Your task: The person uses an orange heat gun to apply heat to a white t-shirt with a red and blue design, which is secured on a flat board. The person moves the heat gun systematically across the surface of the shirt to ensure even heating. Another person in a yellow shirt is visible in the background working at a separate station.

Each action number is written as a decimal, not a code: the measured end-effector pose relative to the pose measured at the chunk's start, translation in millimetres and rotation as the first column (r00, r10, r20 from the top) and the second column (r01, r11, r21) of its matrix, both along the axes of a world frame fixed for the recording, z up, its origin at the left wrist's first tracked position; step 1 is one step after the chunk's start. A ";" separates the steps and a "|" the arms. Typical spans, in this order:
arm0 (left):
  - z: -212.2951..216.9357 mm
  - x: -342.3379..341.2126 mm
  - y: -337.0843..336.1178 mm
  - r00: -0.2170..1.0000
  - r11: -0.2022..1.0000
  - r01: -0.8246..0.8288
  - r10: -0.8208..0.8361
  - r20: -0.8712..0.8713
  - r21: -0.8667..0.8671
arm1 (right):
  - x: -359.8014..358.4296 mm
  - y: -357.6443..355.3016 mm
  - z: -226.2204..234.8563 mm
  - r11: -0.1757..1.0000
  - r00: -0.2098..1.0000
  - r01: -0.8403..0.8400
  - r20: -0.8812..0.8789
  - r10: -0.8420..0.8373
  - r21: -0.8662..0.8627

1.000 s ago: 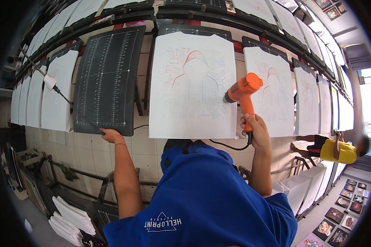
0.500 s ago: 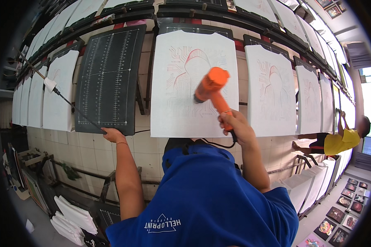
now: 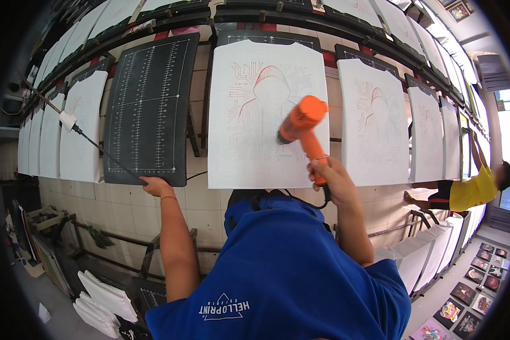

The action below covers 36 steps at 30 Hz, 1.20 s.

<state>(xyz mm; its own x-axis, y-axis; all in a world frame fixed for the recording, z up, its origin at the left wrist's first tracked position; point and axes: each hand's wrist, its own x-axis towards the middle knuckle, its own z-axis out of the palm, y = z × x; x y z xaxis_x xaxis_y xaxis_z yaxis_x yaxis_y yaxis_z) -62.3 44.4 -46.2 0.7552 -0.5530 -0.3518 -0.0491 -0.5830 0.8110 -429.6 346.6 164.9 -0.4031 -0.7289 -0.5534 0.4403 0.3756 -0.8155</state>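
Observation:
My right hand (image 3: 335, 179) is closed round the handle of an orange hair dryer (image 3: 310, 119). The dryer's dark nozzle points down toward a white T-shirt (image 3: 238, 161) spread over a black board, with a gap I cannot judge. A faint red and blue print of a hooded figure with circuit lines shows on the shirt. My left hand (image 3: 157, 186) grips a taut black power cord (image 3: 105, 152) at the lower edge of a bare black board (image 3: 147, 107) with white ruler marks. Up the cord sits a white plug connector (image 3: 68, 120).
More white shirts on boards stand to the right (image 3: 368, 147) and left (image 3: 79, 136), along dark metal rails (image 3: 255, 14). A person in a yellow shirt (image 3: 467, 191) works at the far right. Behind me are folded white shirts (image 3: 105, 294) and another rack.
The hair dryer and my right hand have shifted a little to the right and down. My left hand stays on the cord. The co-worker's arms have moved.

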 end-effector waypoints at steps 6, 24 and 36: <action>0.1 2.2 -2.5 1.000 0.998 0.022 -0.023 0.013 0.055 | 17.8 -22.2 -1.5 0.996 0.993 -0.090 0.075 0.092 -0.026; -1.4 -0.6 0.0 1.000 1.000 -0.010 0.010 -0.018 0.019 | -12.2 57.3 21.2 0.977 0.979 0.189 -0.095 -0.180 0.101; 7.3 -4.2 2.1 1.000 0.999 0.006 -0.006 -0.005 0.043 | -20.1 20.9 4.4 0.993 0.985 0.111 -0.137 -0.106 0.029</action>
